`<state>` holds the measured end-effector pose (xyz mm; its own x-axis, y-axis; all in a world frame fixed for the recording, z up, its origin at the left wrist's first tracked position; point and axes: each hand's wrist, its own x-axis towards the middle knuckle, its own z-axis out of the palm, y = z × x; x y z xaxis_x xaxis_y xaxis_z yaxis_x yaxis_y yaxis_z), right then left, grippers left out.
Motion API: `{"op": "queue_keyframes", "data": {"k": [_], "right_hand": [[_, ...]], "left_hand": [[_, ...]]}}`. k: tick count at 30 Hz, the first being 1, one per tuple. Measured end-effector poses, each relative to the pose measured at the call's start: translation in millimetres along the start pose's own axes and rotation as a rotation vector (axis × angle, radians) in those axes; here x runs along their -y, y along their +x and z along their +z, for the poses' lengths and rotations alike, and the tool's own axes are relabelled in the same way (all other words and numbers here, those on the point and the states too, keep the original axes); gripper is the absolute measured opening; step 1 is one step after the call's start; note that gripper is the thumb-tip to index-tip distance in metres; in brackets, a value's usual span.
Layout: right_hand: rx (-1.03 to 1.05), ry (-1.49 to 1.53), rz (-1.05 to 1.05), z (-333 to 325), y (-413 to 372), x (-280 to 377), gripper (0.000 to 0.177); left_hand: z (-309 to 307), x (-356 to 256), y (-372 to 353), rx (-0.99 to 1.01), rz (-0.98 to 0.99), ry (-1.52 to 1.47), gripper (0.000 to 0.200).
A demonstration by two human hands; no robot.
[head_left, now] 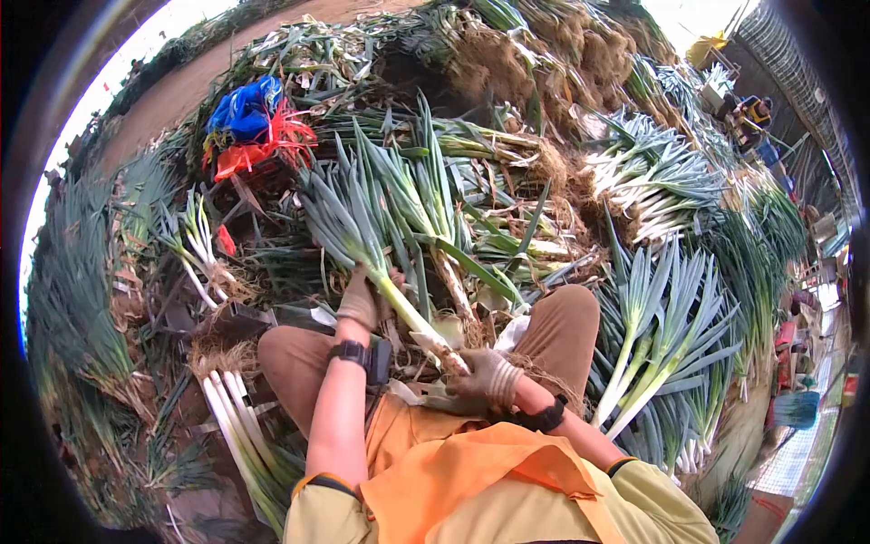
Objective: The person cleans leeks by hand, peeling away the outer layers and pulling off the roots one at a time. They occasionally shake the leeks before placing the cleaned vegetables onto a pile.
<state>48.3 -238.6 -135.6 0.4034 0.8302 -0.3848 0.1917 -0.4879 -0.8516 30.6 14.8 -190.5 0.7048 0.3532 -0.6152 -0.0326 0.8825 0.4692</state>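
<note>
A leek [405, 306] lies slantwise across my lap, its green leaves fanning away to the upper left and its pale stem pointing down to the right. My left hand [360, 299], in a dirty work glove, is closed around the stem just below the leaves. At the root end, my gloved right hand [488, 376] is closed on the lower stem, with brownish outer layers there. Some of its fingers are hidden. Just beyond the stem lies another leek [451, 276] with dry, brown outer leaves.
White-stemmed leeks [648, 344] lie to my right, with a large pile [657, 177] behind them. Another bunch [237, 422] is by my left knee. Blue and red plastic [246, 113] sits at the upper left. A person [754, 118] is at the far right.
</note>
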Motion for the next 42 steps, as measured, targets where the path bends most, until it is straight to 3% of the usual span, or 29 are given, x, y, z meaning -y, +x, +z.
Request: {"op": "queue_keyframes", "data": {"k": [1,2,3,4,5,7,8,9,11,13,16,17,19,21,22,27,28,29,31,33,35,36,37,38,39,40,41,42], "right_hand": [[0.016,0.018,-0.035,-0.5,-5.4,1.9,0.045],[0.031,0.210,0.073,0.8,-9.5,0.3,0.045],[0.019,0.211,0.070,-2.4,-11.3,2.9,0.045],[-0.057,0.165,0.008,-9.3,-13.0,8.1,0.046],[-0.133,0.122,-0.049,-15.6,-16.4,12.9,0.048],[-0.198,0.076,-0.094,-24.4,-10.4,25.0,0.051],[-0.395,-0.143,-0.203,-27.1,-3.0,31.9,0.050],[-0.589,-0.365,-0.313,-29.1,5.1,39.5,0.049],[-0.780,-0.612,-0.509,-34.2,32.6,44.2,0.046],[-0.848,-0.613,-0.573,-39.8,43.7,54.3,0.039],[-0.732,-0.489,-0.761,-46.4,37.8,76.4,0.023],[-0.580,-0.612,-0.762,-45.2,32.7,75.6,0.024],[-0.320,-0.758,-0.624,-17.2,33.4,26.3,0.019],[0.119,-0.697,0.219,17.0,67.0,-49.0,0.012],[0.118,-0.700,0.206,9.5,66.3,-49.8,0.012],[0.284,-0.663,0.052,-46.6,54.1,-23.0,0.033],[0.101,-0.649,-0.088,-54.9,73.4,-16.5,0.045],[0.053,-0.260,-0.207,-57.4,98.1,-8.5,0.049],[0.041,0.361,-0.519,-74.2,59.7,104.9,0.048],[0.399,0.970,-0.590,-54.6,69.8,124.9,0.045],[0.235,0.042,-0.963,-46.6,96.6,84.1,0.033],[0.218,0.205,-1.038,-42.4,75.6,75.8,0.024],[0.107,0.089,-0.998,-45.1,44.4,59.4,0.022],[0.005,-0.028,-0.949,-47.8,12.9,43.2,0.023],[0.221,0.212,-0.287,-57.5,-28.3,41.5,0.024],[0.321,0.070,-0.101,-68.9,-51.6,14.6,0.024],[0.132,0.008,-0.359,-74.2,-77.5,4.0,0.020],[0.156,0.013,0.115,-74.1,-87.6,-41.6,0.023]], "left_hand": [[5.9,-2.8,7.5,0.193,0.039,-0.100,0.019],[0.0,-1.7,36.6,0.143,-0.038,-0.257,0.025],[-2.9,-1.8,64.1,0.095,-0.122,-0.411,0.032],[9.7,-7.2,71.1,-0.031,-0.038,-0.168,0.023],[39.6,-10.8,42.3,0.038,0.092,-0.316,0.018],[70.1,-24.3,28.1,0.043,0.295,-0.212,0.023],[87.1,-32.1,4.4,0.119,0.420,0.009,0.021],[107.2,-35.5,-11.1,0.081,0.472,-0.018,0.020],[124.7,-49.3,-14.0,0.161,0.551,-0.012,0.020],[142.9,-69.2,-30.6,0.159,0.700,0.105,0.019],[153.2,-103.4,-54.0,0.255,0.818,0.126,0.019],[155.8,-115.9,-65.4,0.281,0.815,0.083,0.019],[148.9,-160.1,-75.6,0.213,0.977,0.270,0.019],[150.9,-199.2,-97.7,0.197,1.026,0.341,0.020],[151.1,-213.1,-105.3,0.259,1.017,0.311,0.021],[138.7,-260.6,-112.0,0.374,0.952,0.221,0.026],[138.6,-256.6,-114.1,0.459,0.859,0.134,0.025],[137.5,-251.8,-115.8,0.541,0.761,0.048,0.024],[133.1,-239.3,-112.6,0.618,0.690,0.048,0.029],[129.1,-224.5,-107.8,0.635,0.610,-0.069,0.032],[114.9,-231.3,-99.2,0.560,0.642,-0.100,0.033],[101.7,-242.3,-97.7,0.469,0.604,-0.118,0.031],[89.0,-250.9,-95.8,0.376,0.566,-0.141,0.030],[78.4,-256.2,-94.9,0.273,0.667,-0.156,0.025],[75.0,-255.3,-101.1,0.135,0.728,-0.083,0.019],[59.3,-263.6,-99.7,0.075,0.786,-0.020,0.022],[40.6,-277.2,-91.7,0.021,0.841,0.043,0.025],[25.7,-291.1,-82.5,-0.093,0.785,-0.010,0.024]]}}
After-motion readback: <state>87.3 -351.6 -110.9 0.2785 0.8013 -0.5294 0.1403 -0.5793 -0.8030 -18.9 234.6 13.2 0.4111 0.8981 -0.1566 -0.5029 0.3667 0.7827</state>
